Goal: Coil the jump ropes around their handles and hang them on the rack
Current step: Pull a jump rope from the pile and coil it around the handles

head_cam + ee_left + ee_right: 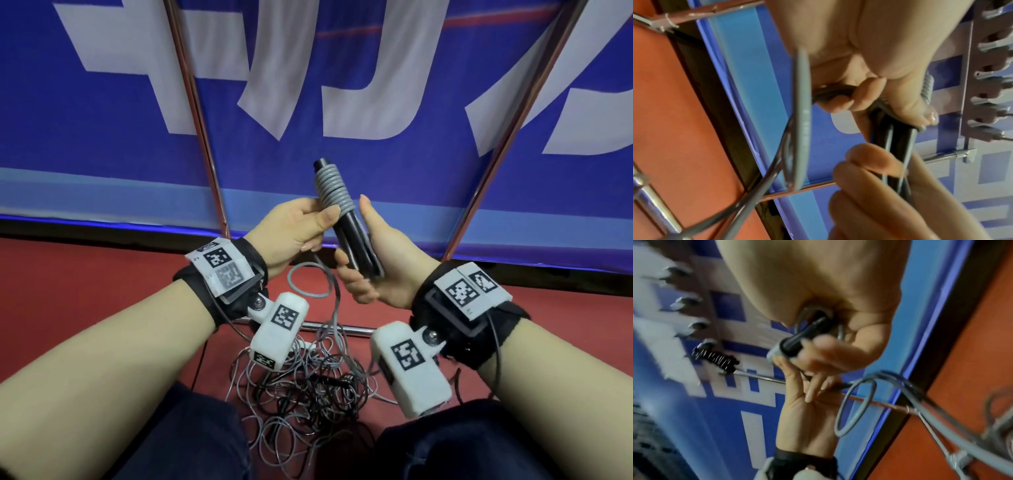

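Observation:
Two black jump-rope handles [356, 236] are held together, tilted up to the left, in front of me. Grey rope [334, 186] is coiled in tight turns round their upper half. My right hand [368, 240] grips the lower half of the handles [892, 138], thumb up along them. My left hand [322, 229] pinches the rope at the bottom turn of the coil. The loose grey rope [308, 284] drops from there in a loop [855, 402] to the floor. The rack's hook plate [970, 81] stands beyond the hands; a black coiled rope [715, 360] hangs on one hook.
A tangle of grey and black ropes [308, 383] lies on the red floor between my knees. The rack's slanted metal poles [198, 137] [507, 137] and its low base bar [342, 329] stand before a blue banner [428, 85].

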`<move>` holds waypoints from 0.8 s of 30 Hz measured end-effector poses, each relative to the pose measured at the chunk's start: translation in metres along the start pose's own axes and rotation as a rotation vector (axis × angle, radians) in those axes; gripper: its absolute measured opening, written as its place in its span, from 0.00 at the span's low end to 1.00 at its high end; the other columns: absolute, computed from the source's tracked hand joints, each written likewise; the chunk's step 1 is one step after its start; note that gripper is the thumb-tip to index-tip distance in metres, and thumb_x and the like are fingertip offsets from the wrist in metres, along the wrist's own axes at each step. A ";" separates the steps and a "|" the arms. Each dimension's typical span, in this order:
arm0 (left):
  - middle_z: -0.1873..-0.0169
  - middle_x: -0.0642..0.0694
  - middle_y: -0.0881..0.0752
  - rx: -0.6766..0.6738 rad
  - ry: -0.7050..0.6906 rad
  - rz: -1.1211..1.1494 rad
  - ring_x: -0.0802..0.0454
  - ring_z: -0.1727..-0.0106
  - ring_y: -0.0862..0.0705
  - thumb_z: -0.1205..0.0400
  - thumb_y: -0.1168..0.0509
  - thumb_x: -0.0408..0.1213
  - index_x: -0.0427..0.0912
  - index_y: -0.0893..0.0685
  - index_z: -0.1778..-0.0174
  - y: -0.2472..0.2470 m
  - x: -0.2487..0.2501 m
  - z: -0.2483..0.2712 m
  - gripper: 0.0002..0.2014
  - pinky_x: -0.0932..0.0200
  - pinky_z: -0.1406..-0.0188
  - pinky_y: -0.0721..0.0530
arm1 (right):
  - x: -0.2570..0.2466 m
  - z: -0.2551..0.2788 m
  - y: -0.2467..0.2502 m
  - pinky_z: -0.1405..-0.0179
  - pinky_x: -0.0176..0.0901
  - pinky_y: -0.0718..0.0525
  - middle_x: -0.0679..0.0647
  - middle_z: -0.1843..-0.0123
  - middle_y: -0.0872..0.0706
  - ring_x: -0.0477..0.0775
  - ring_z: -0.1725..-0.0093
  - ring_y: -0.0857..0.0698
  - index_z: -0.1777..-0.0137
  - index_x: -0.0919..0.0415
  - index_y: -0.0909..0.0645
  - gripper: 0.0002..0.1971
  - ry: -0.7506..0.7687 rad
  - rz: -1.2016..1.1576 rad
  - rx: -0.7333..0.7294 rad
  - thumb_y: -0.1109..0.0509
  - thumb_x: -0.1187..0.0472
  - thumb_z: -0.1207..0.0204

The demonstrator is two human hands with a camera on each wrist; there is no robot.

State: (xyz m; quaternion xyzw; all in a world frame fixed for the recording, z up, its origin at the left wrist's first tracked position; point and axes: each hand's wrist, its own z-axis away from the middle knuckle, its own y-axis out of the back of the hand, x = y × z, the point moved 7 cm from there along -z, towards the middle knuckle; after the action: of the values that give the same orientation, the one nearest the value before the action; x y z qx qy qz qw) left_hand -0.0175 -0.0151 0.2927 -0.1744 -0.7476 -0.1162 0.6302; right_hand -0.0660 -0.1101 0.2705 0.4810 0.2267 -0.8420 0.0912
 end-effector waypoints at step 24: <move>0.69 0.52 0.11 -0.061 -0.065 -0.232 0.58 0.64 0.17 0.21 0.34 0.36 0.39 0.27 0.55 -0.005 0.012 0.001 0.08 0.66 0.59 0.20 | -0.018 0.006 0.028 0.89 0.30 0.50 0.50 0.79 0.34 0.44 0.86 0.41 0.62 0.61 0.26 0.28 0.193 -0.094 0.192 0.52 0.39 0.15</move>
State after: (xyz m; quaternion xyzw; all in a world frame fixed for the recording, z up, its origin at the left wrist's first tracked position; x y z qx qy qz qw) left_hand -0.0223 -0.0180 0.3043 -0.1095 -0.7790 -0.2054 0.5822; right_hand -0.0507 -0.1382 0.2801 0.5550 0.1753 -0.8130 -0.0169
